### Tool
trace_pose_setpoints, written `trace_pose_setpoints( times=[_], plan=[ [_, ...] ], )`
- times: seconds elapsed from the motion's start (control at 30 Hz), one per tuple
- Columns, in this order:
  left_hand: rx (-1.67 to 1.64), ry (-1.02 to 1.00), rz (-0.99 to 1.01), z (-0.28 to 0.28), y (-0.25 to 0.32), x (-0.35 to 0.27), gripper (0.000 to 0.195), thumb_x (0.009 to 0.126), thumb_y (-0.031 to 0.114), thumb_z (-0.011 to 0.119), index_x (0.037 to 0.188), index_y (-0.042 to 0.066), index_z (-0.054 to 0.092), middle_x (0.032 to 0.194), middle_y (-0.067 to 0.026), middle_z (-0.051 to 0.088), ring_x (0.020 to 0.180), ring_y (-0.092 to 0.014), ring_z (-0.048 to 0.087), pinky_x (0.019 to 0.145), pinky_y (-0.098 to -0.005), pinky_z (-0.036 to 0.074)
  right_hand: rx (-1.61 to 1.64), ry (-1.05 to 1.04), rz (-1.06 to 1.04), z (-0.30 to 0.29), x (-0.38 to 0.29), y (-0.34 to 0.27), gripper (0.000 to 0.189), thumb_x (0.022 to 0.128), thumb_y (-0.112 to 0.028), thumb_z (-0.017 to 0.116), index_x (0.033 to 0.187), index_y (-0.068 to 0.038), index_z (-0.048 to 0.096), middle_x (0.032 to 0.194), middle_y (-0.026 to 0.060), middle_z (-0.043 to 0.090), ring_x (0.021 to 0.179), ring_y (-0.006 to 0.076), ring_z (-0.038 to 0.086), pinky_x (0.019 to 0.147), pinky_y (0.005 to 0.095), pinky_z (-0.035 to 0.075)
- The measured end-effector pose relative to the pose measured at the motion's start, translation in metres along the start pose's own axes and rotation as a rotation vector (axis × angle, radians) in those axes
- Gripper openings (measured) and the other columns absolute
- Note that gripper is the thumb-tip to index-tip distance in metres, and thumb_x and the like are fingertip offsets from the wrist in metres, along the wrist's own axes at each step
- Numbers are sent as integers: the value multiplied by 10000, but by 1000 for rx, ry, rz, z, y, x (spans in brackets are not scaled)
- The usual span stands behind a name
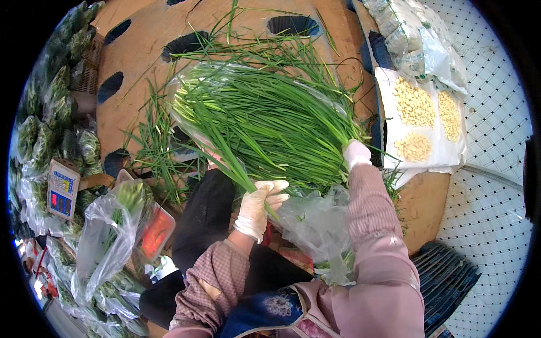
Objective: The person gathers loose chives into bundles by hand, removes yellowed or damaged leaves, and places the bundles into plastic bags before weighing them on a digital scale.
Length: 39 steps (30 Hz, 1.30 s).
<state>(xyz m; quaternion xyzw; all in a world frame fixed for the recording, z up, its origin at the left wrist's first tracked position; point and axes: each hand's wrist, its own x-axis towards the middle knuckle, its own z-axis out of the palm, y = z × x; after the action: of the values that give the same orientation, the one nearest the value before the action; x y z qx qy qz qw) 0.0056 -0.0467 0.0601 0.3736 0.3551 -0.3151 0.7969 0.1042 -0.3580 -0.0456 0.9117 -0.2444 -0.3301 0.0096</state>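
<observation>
A big heap of green garlic chives (262, 122) lies on an open clear plastic bag in front of me, pale stem ends mostly to the left. My left hand (258, 205), in a white glove, pinches a few chive blades (228, 164) that slant up and left over the heap. At the heap's right end my right hand (358, 153), also gloved, grips a bunch of chives (343, 129); its fingers are partly hidden. Below the heap, between my forearms, hangs a crumpled clear plastic bag (317, 219).
Loose chive scraps (156, 139) litter the brown board with holes (139, 55). At left stand a digital scale (63, 190), a bagged bunch of greens (110, 228) and many bagged vegetables (38, 143). On the right, peeled garlic cloves (414, 103) lie on white sheeting (386, 84).
</observation>
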Motion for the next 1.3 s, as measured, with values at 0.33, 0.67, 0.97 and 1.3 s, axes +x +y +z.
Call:
trace_pose_setpoints(
  times=[0.33,0.67,0.97,1.3],
  plan=[
    [155,9,32,2,-18,8,282,827,127,635,1086,23,595,954,-43,648,823,-163,614,702,-303,497,391,-262,-790,7,-208,-75,214,828,-195,557,897,6,526,870,169,560,848,318,598,729,394,493],
    [-81,171,244,6,29,1,288,874,164,537,1100,-11,577,1049,-88,628,710,-112,569,578,-208,447,-347,-108,-134,12,-75,92,395,824,-305,594,1139,-70,565,1066,149,609,1010,301,583,865,363,464],
    [-128,343,485,-23,57,2,73,829,85,611,868,69,551,770,-58,634,406,-36,349,370,-180,222,-80,-253,-119,30,-43,15,539,807,-384,625,1212,-46,511,1169,178,569,1075,286,560,901,385,432],
    [-120,204,360,-36,49,1,214,901,292,555,983,95,566,927,-98,650,566,-64,502,434,-150,358,1404,-1,-65,-21,-114,21,133,903,-207,554,945,-81,563,743,-16,569,522,29,465,407,171,348]
  ],
)
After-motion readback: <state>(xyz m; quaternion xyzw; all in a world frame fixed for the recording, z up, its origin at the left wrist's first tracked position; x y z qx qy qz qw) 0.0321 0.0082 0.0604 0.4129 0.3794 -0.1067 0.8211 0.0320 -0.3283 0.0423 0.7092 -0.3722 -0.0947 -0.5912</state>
